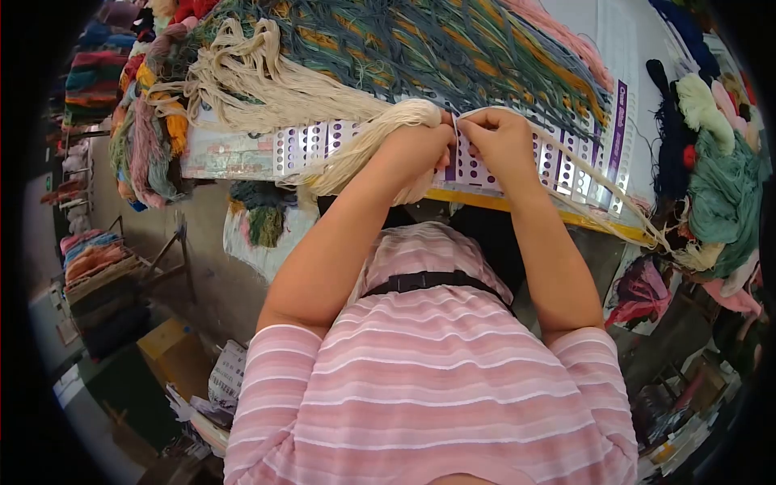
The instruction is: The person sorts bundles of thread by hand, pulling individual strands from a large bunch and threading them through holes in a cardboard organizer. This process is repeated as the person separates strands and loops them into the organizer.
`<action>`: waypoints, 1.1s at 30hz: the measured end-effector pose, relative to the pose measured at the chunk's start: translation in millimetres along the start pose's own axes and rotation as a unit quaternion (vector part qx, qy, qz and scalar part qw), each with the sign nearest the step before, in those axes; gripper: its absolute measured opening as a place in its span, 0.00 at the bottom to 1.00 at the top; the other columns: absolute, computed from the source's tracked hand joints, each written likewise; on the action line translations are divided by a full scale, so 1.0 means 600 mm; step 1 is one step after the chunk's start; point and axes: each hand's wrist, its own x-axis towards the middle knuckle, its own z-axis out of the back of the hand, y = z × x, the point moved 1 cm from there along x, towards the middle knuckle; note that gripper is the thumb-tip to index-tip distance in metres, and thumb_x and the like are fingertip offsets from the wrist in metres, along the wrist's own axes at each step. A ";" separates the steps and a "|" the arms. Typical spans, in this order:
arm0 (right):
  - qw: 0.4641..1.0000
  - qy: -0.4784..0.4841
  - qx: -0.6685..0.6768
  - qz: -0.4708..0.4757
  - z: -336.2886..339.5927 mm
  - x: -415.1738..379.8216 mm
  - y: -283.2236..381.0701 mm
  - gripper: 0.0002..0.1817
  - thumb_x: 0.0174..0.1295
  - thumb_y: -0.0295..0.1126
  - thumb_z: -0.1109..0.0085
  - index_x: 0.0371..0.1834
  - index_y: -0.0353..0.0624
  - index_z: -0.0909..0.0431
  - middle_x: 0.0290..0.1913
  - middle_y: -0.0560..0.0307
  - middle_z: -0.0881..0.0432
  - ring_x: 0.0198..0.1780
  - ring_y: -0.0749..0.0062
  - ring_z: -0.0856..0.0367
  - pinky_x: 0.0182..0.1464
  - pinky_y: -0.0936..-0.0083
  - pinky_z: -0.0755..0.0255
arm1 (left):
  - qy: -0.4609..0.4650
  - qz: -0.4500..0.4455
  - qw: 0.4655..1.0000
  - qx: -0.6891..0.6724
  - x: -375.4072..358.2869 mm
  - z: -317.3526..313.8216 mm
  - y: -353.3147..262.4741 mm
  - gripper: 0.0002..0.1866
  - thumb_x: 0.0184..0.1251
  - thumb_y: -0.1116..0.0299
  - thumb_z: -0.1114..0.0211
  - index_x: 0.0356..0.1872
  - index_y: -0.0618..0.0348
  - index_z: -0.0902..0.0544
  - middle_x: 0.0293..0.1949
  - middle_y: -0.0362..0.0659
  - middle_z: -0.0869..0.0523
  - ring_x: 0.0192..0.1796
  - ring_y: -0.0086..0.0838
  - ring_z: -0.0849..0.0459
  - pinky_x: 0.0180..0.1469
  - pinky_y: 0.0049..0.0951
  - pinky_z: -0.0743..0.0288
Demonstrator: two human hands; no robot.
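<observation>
My left hand (427, 149) is closed around a thick hank of cream thread (356, 152), which loops over the hand and hangs past the table's front edge. Close by on the right, my right hand (501, 139) pinches with thumb and forefinger at some cream strands (594, 174), which trail from it toward the table's right corner. Beneath both hands lie white and purple cards with rows of punched holes (473, 168). More cream thread (250, 77) is spread on the table to the left.
Dark green, blue and mustard threads (420, 48) cover the table's far side, with pink thread (558, 32) beyond. Coloured hanks hang at the left end (149, 137) and right end, including a teal one (723, 194). Yellow tape (558, 217) lines the front edge. A cardboard box (174, 356) stands lower left.
</observation>
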 end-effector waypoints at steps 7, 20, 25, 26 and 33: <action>0.987 -0.070 -0.104 0.101 -0.008 -0.010 -0.006 0.08 0.51 0.29 0.39 0.34 0.41 0.16 0.26 0.55 0.20 0.27 0.70 0.20 0.31 0.76 0.29 | 0.015 0.032 0.996 -0.079 0.029 0.005 0.022 0.08 0.63 0.70 0.44 0.39 0.60 0.20 0.23 0.36 0.22 0.20 0.18 0.28 0.24 0.19 0.34; 0.930 -0.069 -0.281 0.226 0.001 -0.050 0.009 0.11 0.49 0.22 0.43 0.38 0.39 0.23 0.38 0.53 0.25 0.35 0.59 0.22 0.38 0.67 0.26 | -0.329 -0.088 0.934 -0.105 0.002 0.120 -0.015 0.04 0.62 0.68 0.44 0.33 0.55 0.24 0.25 0.37 0.23 0.27 0.23 0.24 0.27 0.25 0.29; 0.876 -0.087 -0.384 0.278 0.007 -0.047 0.024 0.07 0.49 0.25 0.41 0.32 0.38 0.24 0.36 0.54 0.26 0.34 0.56 0.23 0.36 0.65 0.27 | -0.097 -0.153 0.919 -0.350 -0.029 0.147 -0.047 0.09 0.64 0.68 0.48 0.36 0.64 0.26 0.32 0.44 0.21 0.35 0.30 0.21 0.37 0.28 0.25; 0.857 -0.098 -0.401 0.310 0.008 -0.044 0.025 0.06 0.49 0.25 0.41 0.31 0.38 0.24 0.36 0.54 0.26 0.34 0.56 0.23 0.35 0.64 0.28 | -0.051 -0.140 0.913 -0.380 -0.030 0.141 -0.046 0.10 0.64 0.68 0.49 0.38 0.65 0.27 0.34 0.45 0.20 0.37 0.31 0.20 0.39 0.29 0.24; 0.996 0.050 -0.033 0.062 0.024 -0.041 0.055 0.13 0.56 0.24 0.47 0.45 0.37 0.30 0.33 0.53 0.24 0.31 0.57 0.24 0.37 0.69 0.29 | 0.117 -0.131 0.966 -0.190 -0.014 0.036 -0.042 0.08 0.59 0.75 0.44 0.39 0.61 0.30 0.44 0.49 0.20 0.41 0.30 0.20 0.39 0.24 0.25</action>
